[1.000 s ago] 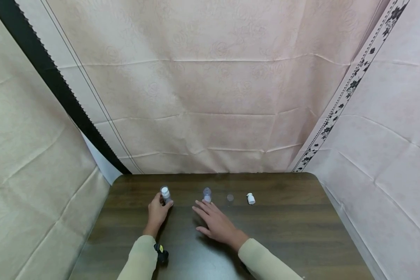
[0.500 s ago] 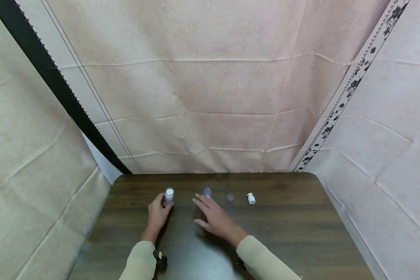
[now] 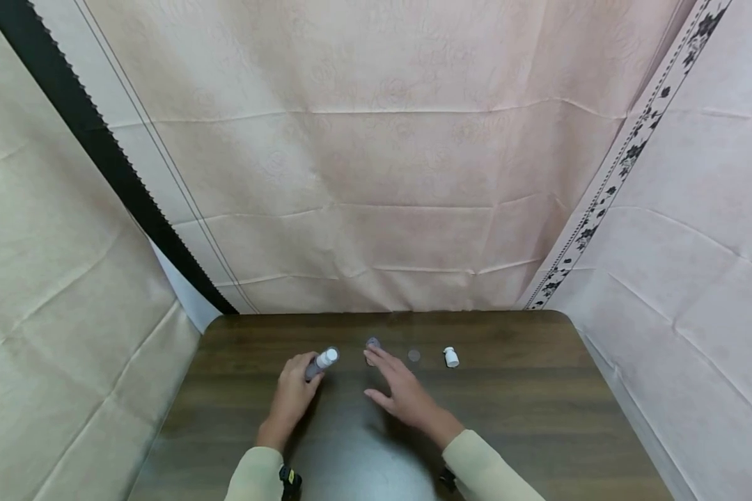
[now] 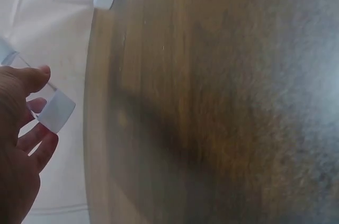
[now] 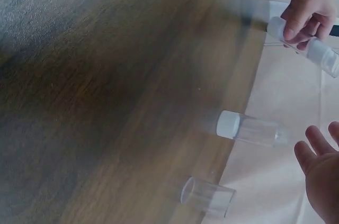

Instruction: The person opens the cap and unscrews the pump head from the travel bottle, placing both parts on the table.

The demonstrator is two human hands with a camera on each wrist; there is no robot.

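Note:
My left hand (image 3: 291, 396) grips a small clear bottle with a white base and a white collar (image 3: 328, 357), held tilted to the right. In the left wrist view its white base (image 4: 56, 112) sits below the thumb and fingers. My right hand (image 3: 410, 400) is stretched out palm down, with nothing in its grasp. Just beyond its fingertips stands a second clear bottle (image 5: 257, 131) with a white base and a narrow neck, partly hidden by the fingers in the head view. Whether the fingers touch it, I cannot tell.
Right of the second bottle stands a clear, cup-like cap (image 5: 209, 197). Farther right is a small white nozzle-like piece (image 3: 451, 357). The dark wooden table (image 3: 507, 417) ends at a pale hanging cloth (image 3: 376, 174); more cloth hangs at both sides.
My left hand has moved right and slightly nearer, tipping its bottle from about upright to a rightward tilt. My right hand has shifted a little right, still outstretched.

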